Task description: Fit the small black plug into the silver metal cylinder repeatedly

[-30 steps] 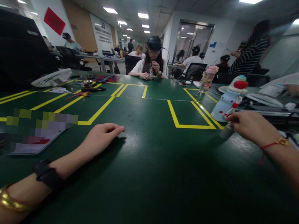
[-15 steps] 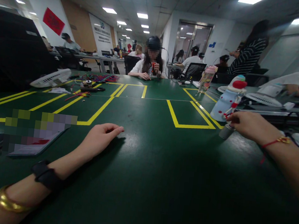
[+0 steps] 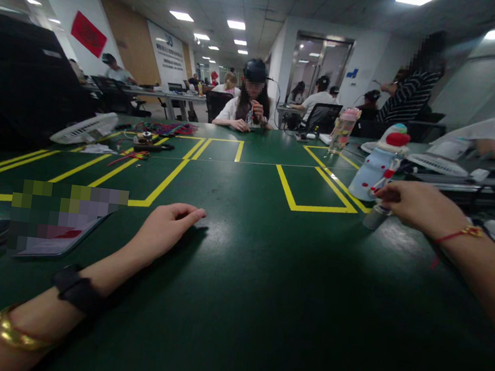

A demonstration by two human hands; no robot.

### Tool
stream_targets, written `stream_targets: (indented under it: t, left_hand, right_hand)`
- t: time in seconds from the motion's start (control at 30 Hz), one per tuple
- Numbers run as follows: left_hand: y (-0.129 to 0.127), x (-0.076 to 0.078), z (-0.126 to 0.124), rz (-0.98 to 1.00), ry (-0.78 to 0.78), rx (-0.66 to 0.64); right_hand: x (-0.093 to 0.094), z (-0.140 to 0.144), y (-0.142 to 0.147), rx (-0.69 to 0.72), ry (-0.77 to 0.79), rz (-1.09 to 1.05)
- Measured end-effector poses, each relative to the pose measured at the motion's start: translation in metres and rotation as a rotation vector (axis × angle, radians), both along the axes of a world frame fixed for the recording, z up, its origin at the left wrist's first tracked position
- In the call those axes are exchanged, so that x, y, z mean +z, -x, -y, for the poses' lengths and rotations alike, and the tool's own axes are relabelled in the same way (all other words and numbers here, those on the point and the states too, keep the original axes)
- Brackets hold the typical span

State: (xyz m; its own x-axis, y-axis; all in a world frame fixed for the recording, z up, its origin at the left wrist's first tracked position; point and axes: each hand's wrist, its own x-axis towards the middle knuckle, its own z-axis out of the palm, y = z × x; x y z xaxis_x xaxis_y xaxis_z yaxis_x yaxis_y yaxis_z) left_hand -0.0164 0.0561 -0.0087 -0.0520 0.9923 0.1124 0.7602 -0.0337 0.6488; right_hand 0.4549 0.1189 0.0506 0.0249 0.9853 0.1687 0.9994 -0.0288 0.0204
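From the head camera, your left hand [image 3: 166, 233] lies flat on the green table [image 3: 260, 306]. The palm faces down and the fingers are loosely stretched out. It holds nothing. Just behind that wrist you wear a black band [image 3: 77, 292], and farther back on the arm a gold bangle [image 3: 16, 335]. To the outer side of this hand, near but not touching, lies a flat card or tablet [image 3: 59, 229]; most of it is blurred.

Your right hand [image 3: 415, 206] is well apart from the left one, out to the side. Its fingers are curled around the top of a small grey tube-shaped thing [image 3: 375, 217]. The tube stands tilted on the table, right under your fingertips. You cannot tell how tightly you hold it, because your hand hides the top. A red string bracelet [image 3: 459, 234] sits on that wrist.

Just past your right fingertips stands a light blue snowman bottle [image 3: 374, 170] with a red cap. It looks very close to your fingers, maybe touching; you cannot tell. Yellow tape lines [image 3: 293, 199] make a box on the table between your two hands and a bit farther out.

Beyond the snowman bottle stands a pink drink bottle [image 3: 343, 131]. Far across from your left hand lies a white fan [image 3: 86, 128]. A person [image 3: 250, 105] sits at the far end of the table.
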Motion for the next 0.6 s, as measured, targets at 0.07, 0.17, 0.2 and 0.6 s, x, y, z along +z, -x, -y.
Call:
stream_targets:
  t: [0.07, 0.17, 0.2, 0.6]
  left_hand:
    - [0.0001, -0.0003, -0.0006, 0.001, -0.003, 0.002]
    - [0.0002, 0.0, -0.0006, 0.009, 0.006, 0.003]
    - [0.0002, 0.0003, -0.0004, 0.01, 0.011, 0.006]
    - [-0.0008, 0.0012, 0.0004, 0.01, 0.0, -0.001]
  right_hand:
    - [0.0001, -0.0004, -0.0011, 0.006, 0.006, -0.001]
    - [0.0014, 0.0008, 0.0004, -0.009, -0.002, 0.019]
    - [0.0019, 0.0015, 0.0013, -0.02, -0.005, 0.026]
    - [0.0001, 0.0014, 0.0005, -0.04, -0.009, 0.011]
